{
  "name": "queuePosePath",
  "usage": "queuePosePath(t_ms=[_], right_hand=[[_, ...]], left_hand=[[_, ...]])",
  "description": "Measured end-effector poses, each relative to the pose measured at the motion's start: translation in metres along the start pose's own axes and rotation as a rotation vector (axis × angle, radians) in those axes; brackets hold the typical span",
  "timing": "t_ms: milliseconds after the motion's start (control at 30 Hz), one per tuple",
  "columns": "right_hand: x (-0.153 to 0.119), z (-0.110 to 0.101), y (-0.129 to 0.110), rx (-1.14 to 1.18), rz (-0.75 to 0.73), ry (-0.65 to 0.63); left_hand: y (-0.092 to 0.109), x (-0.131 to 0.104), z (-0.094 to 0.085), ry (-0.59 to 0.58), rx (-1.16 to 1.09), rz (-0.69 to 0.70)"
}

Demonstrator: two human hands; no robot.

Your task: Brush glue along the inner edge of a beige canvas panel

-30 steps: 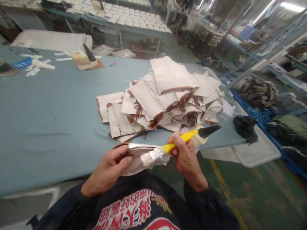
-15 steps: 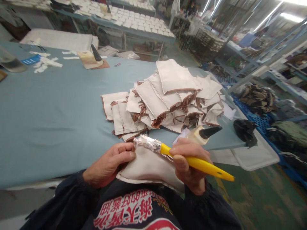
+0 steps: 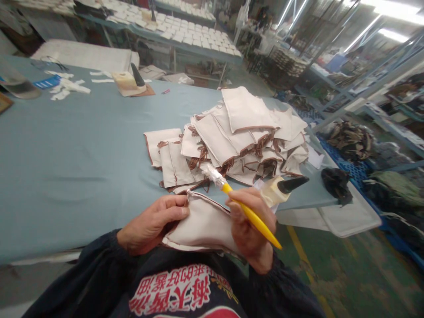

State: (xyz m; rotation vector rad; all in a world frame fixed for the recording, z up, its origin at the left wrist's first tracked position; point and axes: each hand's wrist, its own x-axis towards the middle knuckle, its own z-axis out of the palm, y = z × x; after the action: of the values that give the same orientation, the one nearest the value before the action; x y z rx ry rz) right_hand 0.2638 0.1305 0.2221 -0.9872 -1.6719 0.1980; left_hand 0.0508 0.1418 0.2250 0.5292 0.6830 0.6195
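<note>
One cream pouch (image 3: pixel 202 223) looks midway, left hand (image 3: pixel 154 221) pinching its end, right hand (image 3: pixel 253 221) gripping a paintbrush (image 3: pixel 227 188); whether the heaped pouches (image 3: pixel 248 110) on the bench (image 3: pixel 99 176) are done, I can't tell.

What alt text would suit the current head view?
A person's right hand holds a yellow-handled brush while the left hand grips a cream fabric piece. Beyond, a heap of similar brown-edged pieces lies on a blue-grey table.

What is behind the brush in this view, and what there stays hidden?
Behind the brush are part of the right hand gripping it and, beyond the bristles, the pile with brown strands. Whatever brush and hand directly cover cannot be seen.
</note>
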Motion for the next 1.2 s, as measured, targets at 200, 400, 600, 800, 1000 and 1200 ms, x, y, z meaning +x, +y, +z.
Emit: queuePosePath(t_ms=[200, 400, 600, 800, 1000, 1200], right_hand=[[0.006, 0.048, 0.001, -0.111, 0.028, 0.028], [0.029, 0.067, 0.003, -0.127, 0.089, 0.099], [0.035, 0.101, 0.008, -0.025, 0.219, 0.144], [0.037, 0.081, -0.023, 0.482, 0.483, 0.129], [0.032, 0.089, -0.029, 0.628, 0.581, -0.192], [0.028, 0.091, -0.018, 0.578, 0.566, -0.022]], left_hand=[[0.012, -0.012, -0.021, -0.046, 0.114, 0.094], [0.009, -0.046, -0.072, -0.074, 0.581, 0.195], [0.002, -0.060, -0.085, 0.093, 0.820, 0.412], [0.007, -0.079, -0.091, 0.189, 0.937, 0.408], [0.005, -0.080, -0.072, 0.265, 0.936, 0.384], [-0.002, -0.073, -0.060, 0.373, 0.893, 0.392]])
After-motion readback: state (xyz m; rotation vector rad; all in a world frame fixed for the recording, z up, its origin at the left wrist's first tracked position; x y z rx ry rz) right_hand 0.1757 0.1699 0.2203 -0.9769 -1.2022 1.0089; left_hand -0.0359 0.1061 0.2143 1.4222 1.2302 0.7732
